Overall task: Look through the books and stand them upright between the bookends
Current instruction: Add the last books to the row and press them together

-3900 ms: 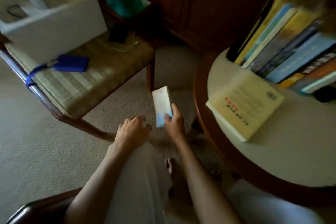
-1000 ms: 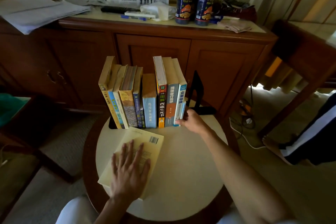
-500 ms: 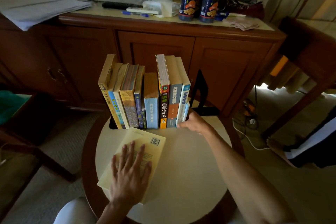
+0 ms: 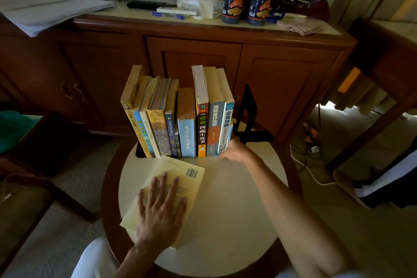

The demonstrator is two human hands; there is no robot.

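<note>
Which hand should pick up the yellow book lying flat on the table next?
Left, probably. The left hand already lies flat on the yellow book, while the right hand is occupied at the row's right end.

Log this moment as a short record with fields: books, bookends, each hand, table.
standing books: a row upright on the round table, spines facing the camera
loose book: yellow book lying flat, barcode up
left hand: flat on the yellow book, fingers spread
right hand: at the foot of the row's right end; grip unclear
right bookend: black, apart from the last book
left bookend: only a dark base shows
</note>
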